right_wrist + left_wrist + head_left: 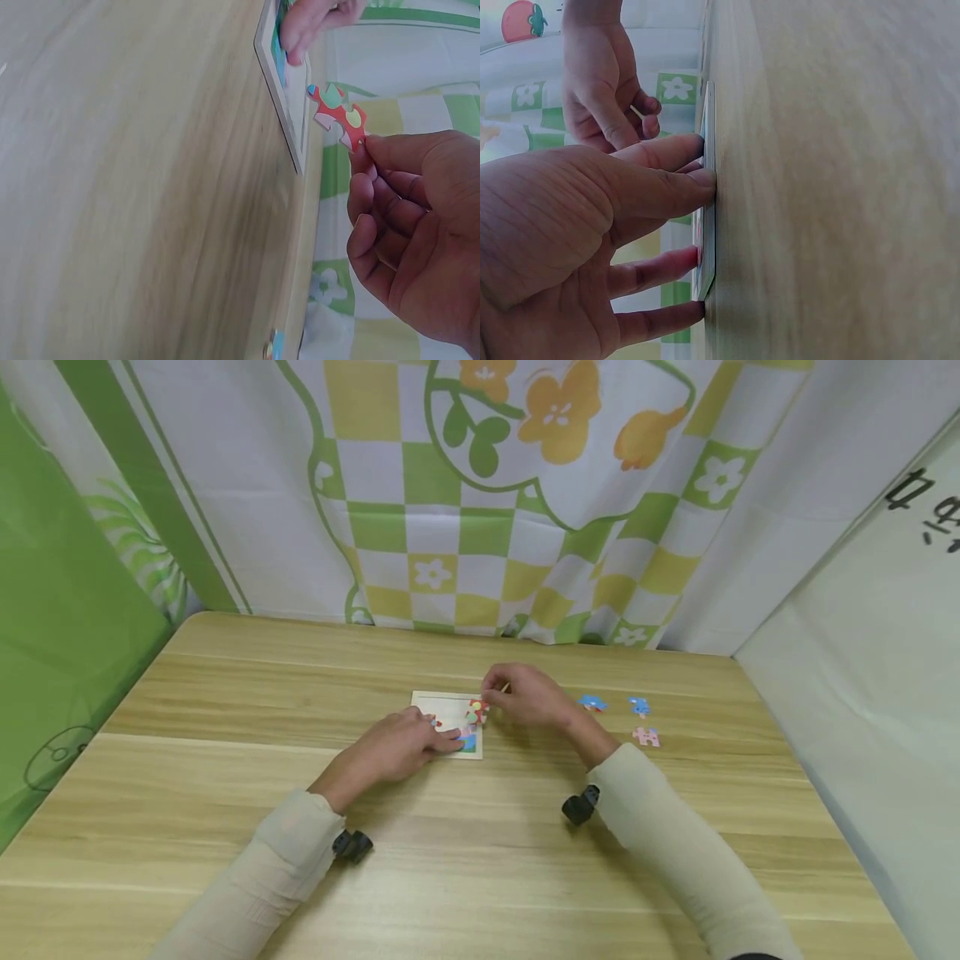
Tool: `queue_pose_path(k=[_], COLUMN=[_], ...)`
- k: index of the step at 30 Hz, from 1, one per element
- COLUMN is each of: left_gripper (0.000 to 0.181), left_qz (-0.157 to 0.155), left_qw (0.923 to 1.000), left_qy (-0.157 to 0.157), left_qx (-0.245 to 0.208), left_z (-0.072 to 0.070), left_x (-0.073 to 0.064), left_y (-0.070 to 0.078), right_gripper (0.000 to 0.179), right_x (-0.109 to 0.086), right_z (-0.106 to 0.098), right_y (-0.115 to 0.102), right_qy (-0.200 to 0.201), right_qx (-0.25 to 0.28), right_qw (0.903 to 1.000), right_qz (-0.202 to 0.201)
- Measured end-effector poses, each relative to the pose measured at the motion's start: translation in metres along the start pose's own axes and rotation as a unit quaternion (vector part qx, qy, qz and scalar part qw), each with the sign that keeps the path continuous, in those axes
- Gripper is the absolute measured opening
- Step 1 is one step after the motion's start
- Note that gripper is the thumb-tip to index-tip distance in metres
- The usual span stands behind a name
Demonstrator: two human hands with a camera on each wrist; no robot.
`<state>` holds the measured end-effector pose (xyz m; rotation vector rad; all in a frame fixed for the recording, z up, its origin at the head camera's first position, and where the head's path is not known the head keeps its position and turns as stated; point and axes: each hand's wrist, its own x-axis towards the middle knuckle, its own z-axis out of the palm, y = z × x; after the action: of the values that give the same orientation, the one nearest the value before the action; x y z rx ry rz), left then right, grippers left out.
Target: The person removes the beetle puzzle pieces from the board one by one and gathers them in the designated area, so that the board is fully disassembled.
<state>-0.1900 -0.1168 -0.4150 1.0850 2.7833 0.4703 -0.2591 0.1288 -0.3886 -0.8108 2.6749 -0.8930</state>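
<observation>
Pinching a red puzzle piece [339,116] by one edge, the right hand [528,695] holds it at the right side of the pale puzzle tray [431,702], which lies on the wooden table [450,868]. The left hand [396,743] rests on the tray with its fingers spread and its thumb at the near edge, as the left wrist view shows most plainly. That view hides the piece; the right wrist view reveals its knobbed outline, yellow and green spots, pink patches and blue tip. Whether it touches the tray, I cannot tell. Only the head view takes in all three loose pieces to the right: two mostly blue ones [592,702] [639,706] and a pink one [647,737]. Black characters [910,489] on the white surface at right are cut off and unreadable. Inside the tray's near right corner, blue and green artwork [468,743] shows.
</observation>
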Motion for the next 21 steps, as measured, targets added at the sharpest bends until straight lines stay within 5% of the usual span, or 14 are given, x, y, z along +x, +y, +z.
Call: queue_pose_path(k=[21], left_gripper=[0.034], left_qz=[-0.01], left_qw=[0.9999], left_qy=[0.003], left_qx=[0.004], left_z=[0.001], left_x=[-0.002], left_y=[0.001], right_gripper=[0.011], right_x=[-0.046], right_z=[-0.04], right_y=[0.034], right_qy=[0.025], right_qx=[-0.018], right_qw=[0.9992], right_qz=[0.026])
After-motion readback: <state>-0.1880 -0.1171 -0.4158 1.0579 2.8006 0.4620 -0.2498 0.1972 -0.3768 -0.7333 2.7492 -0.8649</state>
